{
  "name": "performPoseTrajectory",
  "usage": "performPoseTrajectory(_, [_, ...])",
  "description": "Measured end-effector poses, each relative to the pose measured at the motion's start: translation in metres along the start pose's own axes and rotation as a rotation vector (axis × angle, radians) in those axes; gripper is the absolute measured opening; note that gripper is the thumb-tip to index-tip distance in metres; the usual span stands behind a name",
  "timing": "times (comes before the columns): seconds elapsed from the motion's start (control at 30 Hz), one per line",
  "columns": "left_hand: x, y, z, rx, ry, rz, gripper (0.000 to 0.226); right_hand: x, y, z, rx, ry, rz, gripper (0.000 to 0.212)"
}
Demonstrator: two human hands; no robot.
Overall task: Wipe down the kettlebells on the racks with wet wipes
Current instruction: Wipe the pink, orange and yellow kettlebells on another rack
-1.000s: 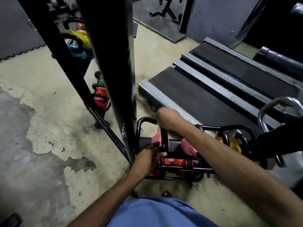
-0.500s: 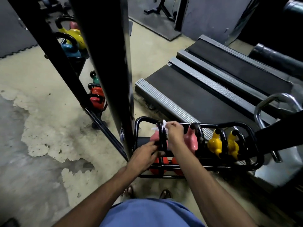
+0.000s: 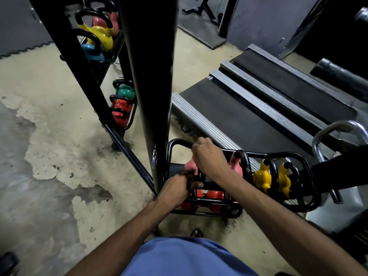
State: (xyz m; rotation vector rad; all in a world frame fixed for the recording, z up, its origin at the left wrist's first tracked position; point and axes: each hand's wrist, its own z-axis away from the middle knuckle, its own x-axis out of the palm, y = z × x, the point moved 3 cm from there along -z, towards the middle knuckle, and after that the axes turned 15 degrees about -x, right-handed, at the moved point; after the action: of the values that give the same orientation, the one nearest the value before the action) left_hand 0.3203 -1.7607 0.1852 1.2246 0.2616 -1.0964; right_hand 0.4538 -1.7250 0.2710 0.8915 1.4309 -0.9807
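Observation:
A low black rack point(image 3: 310, 172) holds two pink kettlebells, two yellow kettlebells point(image 3: 262, 178) and orange kettlebells point(image 3: 216, 196) on its lower tier. My left hand point(image 3: 177, 189) grips the black handle of the leftmost pink kettlebell point(image 3: 190, 166) near its base. My right hand point(image 3: 209, 158) is curled over the top of that same handle, close to the rack's far rail. The wet wipe is hidden under its fingers. The second pink kettlebell point(image 3: 235, 166) stands just right of my right wrist.
A thick black post point(image 3: 151, 76) rises just left of the rack. Behind it a taller rack carries yellow, blue, pink, green and red kettlebells point(image 3: 121, 108). Treadmill decks point(image 3: 249, 108) lie beyond the low rack. A chrome handle point(image 3: 336, 126) is at the right.
My right hand has slid up and away over the handle's top, and the white wipe seen half a second ago is now covered. My left hand keeps its grip.

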Motion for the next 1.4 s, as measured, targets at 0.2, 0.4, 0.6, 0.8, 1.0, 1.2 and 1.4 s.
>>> performPoseTrajectory(0.2, [0.0,-0.003,-0.003,0.018,-0.015,0.016,0.058,0.003,0.012,-0.016,0.212,-0.023,-0.082,0.015])
performPoseTrajectory(0.4, [-0.002,0.004,0.003,0.018,-0.017,0.048,0.045,-0.006,-0.005,-0.033,-0.109,-0.301,0.164,0.021])
performPoseTrajectory(0.6, [-0.004,0.002,0.002,0.025,-0.016,0.004,0.059,0.001,0.015,0.013,0.211,0.145,-0.198,0.019])
performPoseTrajectory(0.8, [-0.003,-0.002,0.003,0.066,0.006,0.059,0.057,0.044,0.009,0.035,1.089,0.368,-1.642,0.023])
performPoseTrajectory(1.0, [-0.002,-0.004,0.0,0.073,0.018,0.067,0.058,0.04,0.006,0.037,0.914,0.601,-1.312,0.024])
performPoseTrajectory(1.2, [-0.002,-0.004,0.0,0.049,0.006,0.054,0.049,0.021,0.0,0.022,0.108,0.271,-0.206,0.014])
performPoseTrajectory(1.4, [-0.003,0.006,0.006,0.032,0.008,0.111,0.038,0.03,0.001,0.025,-0.324,0.079,0.088,0.034])
